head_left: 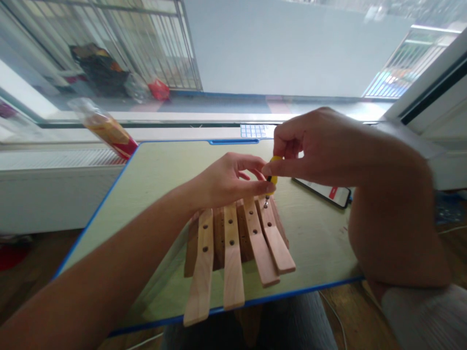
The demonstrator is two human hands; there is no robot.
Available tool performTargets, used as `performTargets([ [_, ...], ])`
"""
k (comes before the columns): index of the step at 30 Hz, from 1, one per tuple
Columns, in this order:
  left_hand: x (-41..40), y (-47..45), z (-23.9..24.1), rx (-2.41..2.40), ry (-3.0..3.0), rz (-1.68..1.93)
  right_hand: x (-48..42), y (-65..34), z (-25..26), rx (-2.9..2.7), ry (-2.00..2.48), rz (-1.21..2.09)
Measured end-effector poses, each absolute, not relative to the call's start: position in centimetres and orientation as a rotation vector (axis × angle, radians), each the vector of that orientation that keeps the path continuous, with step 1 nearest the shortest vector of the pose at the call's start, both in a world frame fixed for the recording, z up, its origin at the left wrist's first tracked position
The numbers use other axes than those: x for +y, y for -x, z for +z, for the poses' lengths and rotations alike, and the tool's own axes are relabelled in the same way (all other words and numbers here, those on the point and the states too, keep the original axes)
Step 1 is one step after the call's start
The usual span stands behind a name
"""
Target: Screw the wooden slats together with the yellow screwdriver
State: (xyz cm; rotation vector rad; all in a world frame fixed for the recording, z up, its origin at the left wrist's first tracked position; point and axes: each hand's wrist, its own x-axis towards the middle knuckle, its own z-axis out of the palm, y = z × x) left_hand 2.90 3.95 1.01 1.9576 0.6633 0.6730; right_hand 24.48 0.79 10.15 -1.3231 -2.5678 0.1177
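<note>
A short screwdriver [275,179] with a yellow and black handle stands nearly upright, its tip at a screw hole close to the far end of the rightmost light wooden slat [279,246]. My right hand [310,141] grips the top of the handle. Lower down, my left hand [233,177] closes thumb and fingers around the handle near the shaft. Several such slats, each with two dark holes or screws, lie side by side across a darker wooden base [218,243]. The leftmost slat [199,287] reaches past the table's front edge. My left hand hides the slats' far ends.
The small table [310,253] has a pale green top and blue rim. A phone [328,192] with a lit screen lies to the right, beside my right forearm. A plastic bottle [109,129] leans beyond the far left corner. Behind is a window sill [175,132].
</note>
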Motion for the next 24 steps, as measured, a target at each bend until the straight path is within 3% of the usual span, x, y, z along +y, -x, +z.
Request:
performTargets([
  [24, 3.92, -3.15, 0.94, 0.709, -1.951, 0.681, 1.26, -23.7, 9.84, -2.572, 1.399, 0.011],
])
